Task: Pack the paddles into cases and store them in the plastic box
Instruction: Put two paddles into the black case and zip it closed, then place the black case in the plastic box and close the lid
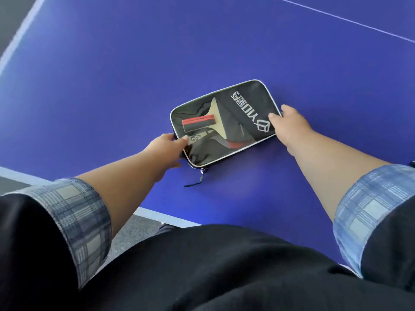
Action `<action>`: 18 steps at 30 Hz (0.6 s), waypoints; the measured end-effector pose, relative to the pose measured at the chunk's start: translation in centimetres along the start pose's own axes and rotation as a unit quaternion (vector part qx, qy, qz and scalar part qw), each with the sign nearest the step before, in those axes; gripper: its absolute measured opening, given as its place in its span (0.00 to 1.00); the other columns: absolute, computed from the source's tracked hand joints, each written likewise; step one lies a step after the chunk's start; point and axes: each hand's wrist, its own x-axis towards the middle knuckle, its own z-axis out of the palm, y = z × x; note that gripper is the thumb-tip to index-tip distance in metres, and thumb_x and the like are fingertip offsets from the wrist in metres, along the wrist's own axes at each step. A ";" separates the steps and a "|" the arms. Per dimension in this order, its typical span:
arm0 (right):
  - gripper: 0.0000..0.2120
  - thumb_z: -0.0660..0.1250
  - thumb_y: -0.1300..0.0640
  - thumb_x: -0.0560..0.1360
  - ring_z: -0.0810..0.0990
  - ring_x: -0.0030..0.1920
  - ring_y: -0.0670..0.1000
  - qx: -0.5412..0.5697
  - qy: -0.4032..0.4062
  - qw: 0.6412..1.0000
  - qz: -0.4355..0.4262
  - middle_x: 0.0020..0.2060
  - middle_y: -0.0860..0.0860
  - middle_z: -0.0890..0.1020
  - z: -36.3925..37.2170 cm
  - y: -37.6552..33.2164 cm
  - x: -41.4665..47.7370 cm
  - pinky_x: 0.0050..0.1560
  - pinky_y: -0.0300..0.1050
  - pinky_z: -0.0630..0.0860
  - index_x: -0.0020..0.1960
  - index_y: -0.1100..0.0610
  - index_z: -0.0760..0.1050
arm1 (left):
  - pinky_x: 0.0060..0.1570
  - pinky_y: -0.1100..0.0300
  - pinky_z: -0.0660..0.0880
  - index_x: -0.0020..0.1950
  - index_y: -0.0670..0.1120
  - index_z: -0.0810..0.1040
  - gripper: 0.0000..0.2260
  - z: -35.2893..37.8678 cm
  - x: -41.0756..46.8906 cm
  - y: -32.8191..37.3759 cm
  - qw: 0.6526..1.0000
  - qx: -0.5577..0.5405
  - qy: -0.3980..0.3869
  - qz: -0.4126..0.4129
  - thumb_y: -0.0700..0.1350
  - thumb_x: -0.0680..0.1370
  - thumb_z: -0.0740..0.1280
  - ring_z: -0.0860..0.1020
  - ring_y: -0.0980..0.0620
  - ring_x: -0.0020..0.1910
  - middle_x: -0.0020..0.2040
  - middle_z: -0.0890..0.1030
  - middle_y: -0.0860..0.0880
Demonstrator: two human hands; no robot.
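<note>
A black paddle case [249, 102] with white piping and a clear window lies flat on the blue table tennis table [112, 86]. Through the window I see a paddle [208, 118] with a red and black handle, and part of a second one beneath it. My left hand [165, 151] grips the case's left end, thumb on the window. My right hand [287, 122] holds the right end, fingers over the edge. A zip pull cord [197, 179] trails from the near corner. No plastic box is in view.
The table's white edge line [157, 215] runs close to my body, with grey floor [132, 234] beyond it at lower left. Another white line [348, 20] crosses the far right of the table.
</note>
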 end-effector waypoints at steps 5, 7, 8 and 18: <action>0.11 0.66 0.48 0.74 0.77 0.42 0.50 0.126 -0.030 0.992 0.006 0.42 0.46 0.82 0.4 0.9 -1.3 0.37 0.43 0.70 0.52 0.51 0.80 | 0.51 0.50 0.82 0.62 0.59 0.71 0.14 1.3 -0.1 0.5 0.999 0.045 0.002 0.015 0.53 0.77 0.65 0.83 0.50 0.47 0.49 0.79 0.56; 0.13 0.68 0.49 0.75 0.77 0.46 0.50 0.159 -0.032 0.986 0.038 0.47 0.48 0.82 0.5 2.1 -2.9 0.41 0.43 0.70 0.58 0.53 0.78 | 0.53 0.46 0.81 0.66 0.63 0.68 0.19 1.3 -0.7 0.9 1.000 0.010 0.000 0.025 0.51 0.76 0.64 0.83 0.46 0.50 0.51 0.80 0.53; 0.16 0.69 0.49 0.75 0.78 0.48 0.50 0.170 -0.023 0.984 0.056 0.50 0.48 0.82 0.4 2.9 -3.9 0.43 0.44 0.70 0.60 0.53 0.76 | 0.49 0.48 0.82 0.67 0.66 0.66 0.21 1.1 -1.0 1.4 0.999 0.022 0.000 0.044 0.50 0.77 0.63 0.82 0.46 0.48 0.51 0.80 0.53; 0.26 0.58 0.31 0.73 0.77 0.44 0.52 0.334 0.187 0.885 0.265 0.46 0.50 0.78 -4.5 7.3 -17.1 0.42 0.49 0.75 0.58 0.51 0.66 | 0.53 0.45 0.78 0.69 0.75 0.60 0.25 3.4 -5.3 10.6 0.939 0.212 -0.159 0.222 0.51 0.79 0.63 0.78 0.49 0.55 0.56 0.80 0.58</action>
